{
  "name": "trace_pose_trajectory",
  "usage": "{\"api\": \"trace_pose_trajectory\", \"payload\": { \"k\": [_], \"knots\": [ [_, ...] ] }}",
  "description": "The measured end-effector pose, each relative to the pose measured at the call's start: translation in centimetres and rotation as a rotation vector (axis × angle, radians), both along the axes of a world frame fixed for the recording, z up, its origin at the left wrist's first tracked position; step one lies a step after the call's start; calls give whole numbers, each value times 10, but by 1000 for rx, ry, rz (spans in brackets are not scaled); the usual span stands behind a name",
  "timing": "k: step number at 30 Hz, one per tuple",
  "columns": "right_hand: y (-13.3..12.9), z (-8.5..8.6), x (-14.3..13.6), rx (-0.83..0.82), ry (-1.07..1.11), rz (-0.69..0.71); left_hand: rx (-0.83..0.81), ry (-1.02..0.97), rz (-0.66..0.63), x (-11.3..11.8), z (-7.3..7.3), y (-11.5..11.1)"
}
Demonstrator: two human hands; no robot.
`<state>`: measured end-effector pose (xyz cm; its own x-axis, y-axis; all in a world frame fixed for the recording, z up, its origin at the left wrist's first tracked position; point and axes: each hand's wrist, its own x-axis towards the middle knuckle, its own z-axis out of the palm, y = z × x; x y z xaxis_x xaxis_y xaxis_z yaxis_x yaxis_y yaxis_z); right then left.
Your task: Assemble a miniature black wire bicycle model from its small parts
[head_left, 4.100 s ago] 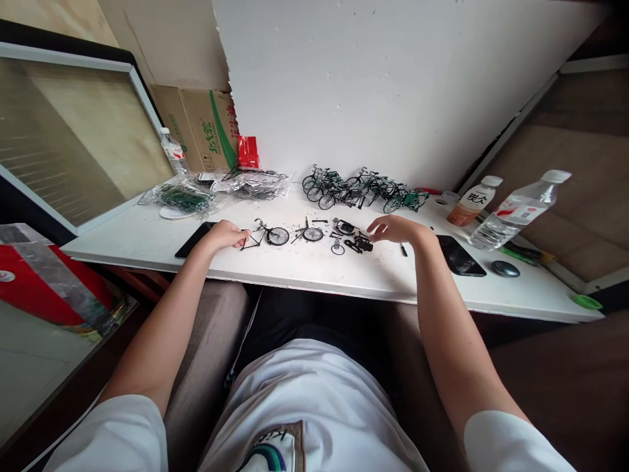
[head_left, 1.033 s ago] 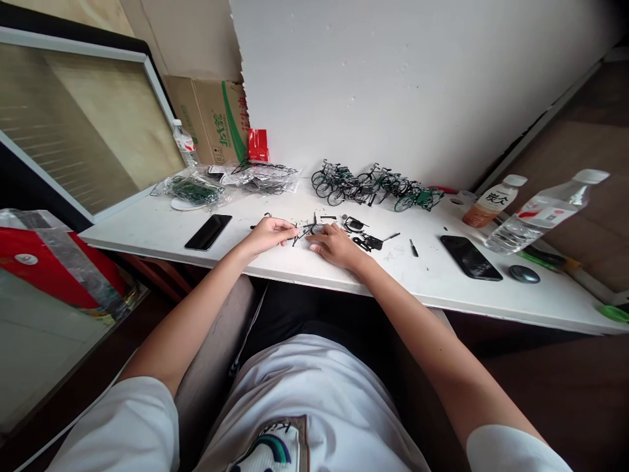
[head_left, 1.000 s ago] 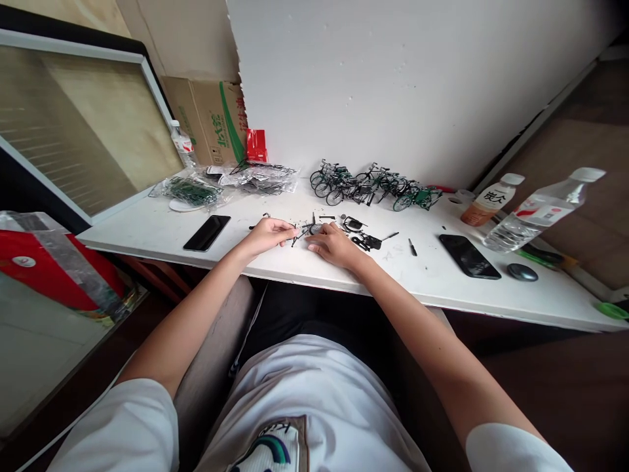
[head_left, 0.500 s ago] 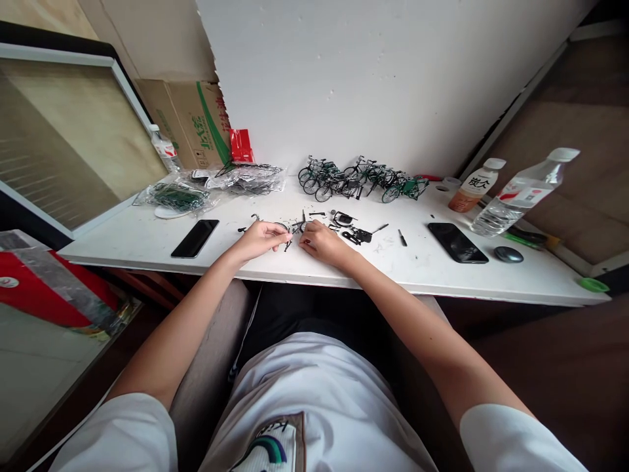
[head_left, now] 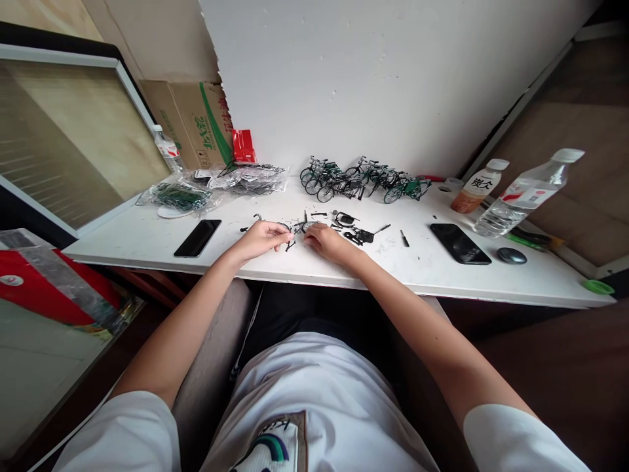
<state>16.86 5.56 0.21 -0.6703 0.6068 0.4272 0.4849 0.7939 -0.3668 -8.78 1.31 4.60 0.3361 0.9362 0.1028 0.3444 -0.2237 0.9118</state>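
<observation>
My left hand (head_left: 265, 237) is closed in a pinch at the table's middle, around a dark, partly assembled model bicycle (head_left: 284, 226). Its handlebar end shows above the knuckles, and thin black parts stick out by the fingertips; the rest is hidden under the hand. Close on the right, my right hand (head_left: 325, 241) has its fingers curled down low over the tabletop. Whatever lies between those fingertips is too small or hidden. Just behind it a small spoked wheel (head_left: 308, 226) rests among thin parts. Black model pieces (head_left: 362, 235) lie beyond the right hand.
Several finished model bicycles (head_left: 361, 180) stand along the wall. Plastic bags of parts (head_left: 181, 195) lie back left, near a phone (head_left: 197, 238). To the right are a small screwdriver-like tool (head_left: 404, 238), another phone (head_left: 459, 243), a round black case (head_left: 512, 255) and drink bottles (head_left: 523, 196).
My right hand has shifted slightly right, away from the left fingertips, uncovering more of the small wheel. My left hand keeps its pinch. The whole view has moved a little.
</observation>
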Motion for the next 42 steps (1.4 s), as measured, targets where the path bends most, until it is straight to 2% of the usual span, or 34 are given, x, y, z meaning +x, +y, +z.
{"api": "trace_pose_trajectory", "payload": {
  "k": [10, 16, 22, 26, 31, 37, 42],
  "knots": [
    [-2, 4, 1, -3, -35, 43, 2, -20, -13, -2, -2, 2],
    [1, 9, 5, -24, -50, 115, 14, -40, -4, -2, -3, 3],
    [-3, 6, 1, -1, -81, 22, 16, -35, 0, -1, -4, 2],
    [-3, 4, 0, 15, -67, 9, 39, -14, 1, 2, 3, -3],
    [-3, 14, 0, -6, 203, 10, 60, -27, 3, 8, 20, -17],
    [-25, 45, -8, -36, 601, -63, 98, -164, 26, 20, 34, -33],
    [-41, 61, -17, -325, 807, 49, 82, -228, 24, 31, 45, -45]
  ]
}}
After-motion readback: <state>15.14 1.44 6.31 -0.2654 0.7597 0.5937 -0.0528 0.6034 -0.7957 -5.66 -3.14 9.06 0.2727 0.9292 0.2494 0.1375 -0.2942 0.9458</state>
